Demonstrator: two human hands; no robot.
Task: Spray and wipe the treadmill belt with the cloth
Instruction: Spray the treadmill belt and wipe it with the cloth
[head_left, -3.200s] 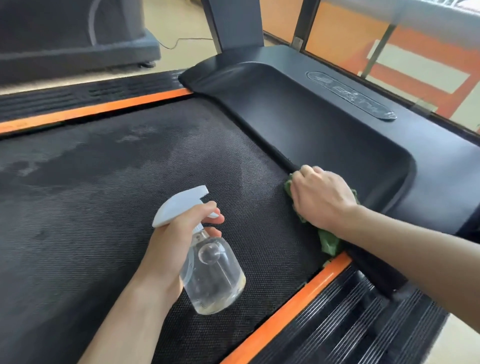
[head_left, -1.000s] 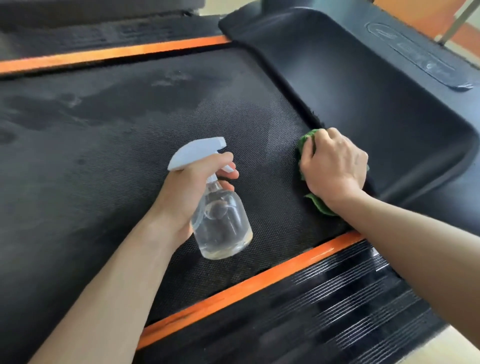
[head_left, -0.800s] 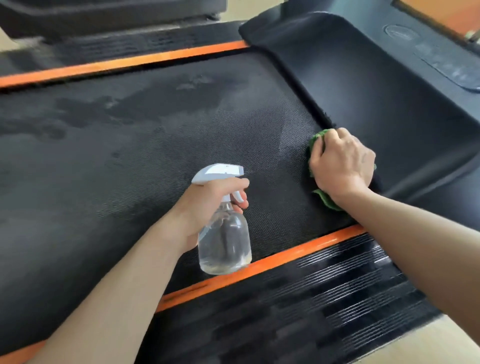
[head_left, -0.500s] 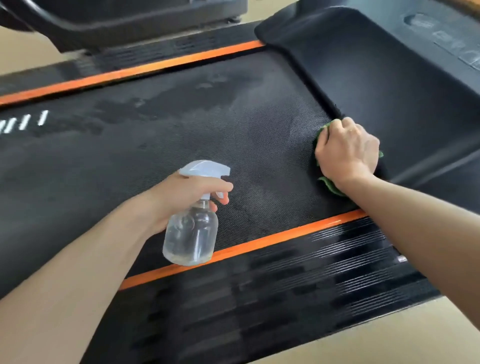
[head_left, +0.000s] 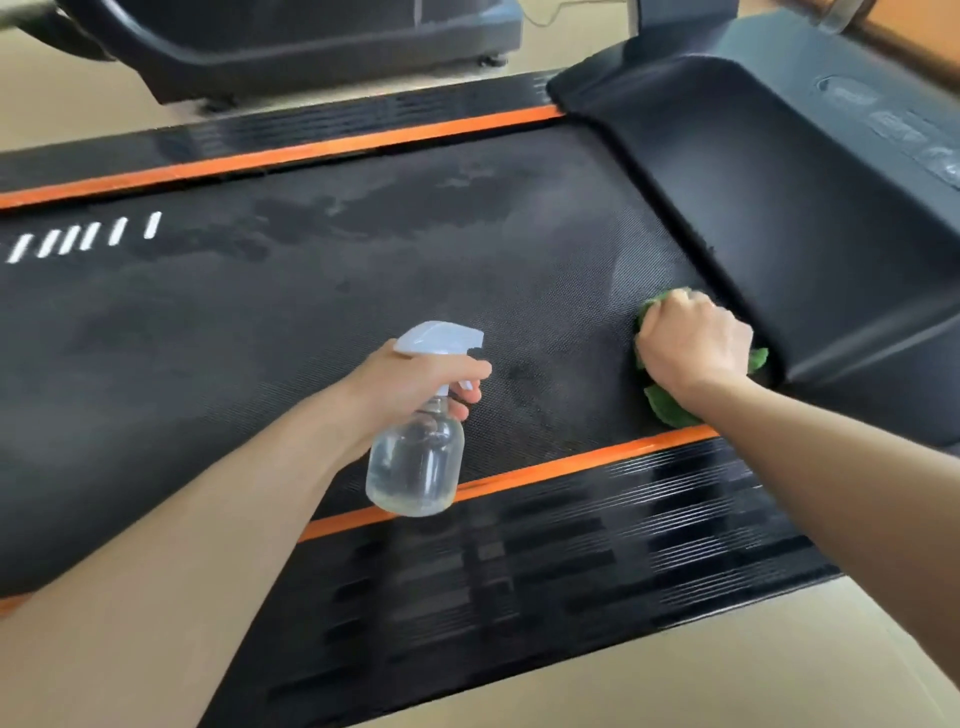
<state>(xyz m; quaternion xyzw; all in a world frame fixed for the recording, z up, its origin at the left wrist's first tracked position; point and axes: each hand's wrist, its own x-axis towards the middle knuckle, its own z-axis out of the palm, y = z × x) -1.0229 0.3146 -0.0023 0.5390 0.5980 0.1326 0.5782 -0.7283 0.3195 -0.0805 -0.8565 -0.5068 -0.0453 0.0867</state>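
The black textured treadmill belt runs across the view, with darker damp patches toward its far side. My left hand grips the neck of a clear spray bottle with a white trigger head, held above the belt's near edge, nozzle pointing right. My right hand presses a bunched green cloth onto the belt, its fingers curled over the cloth, right beside the black motor cover. Most of the cloth is hidden under the hand.
Orange strips border the belt on both sides, with ribbed black side rails outside them. White dash marks lie on the belt at the left. Another machine's dark base stands on the beige floor beyond.
The view pulled back and swung left, showing more belt and the white dashes. My left hand brought the bottle back toward the near orange strip. My right hand stayed on the cloth by the motor cover.
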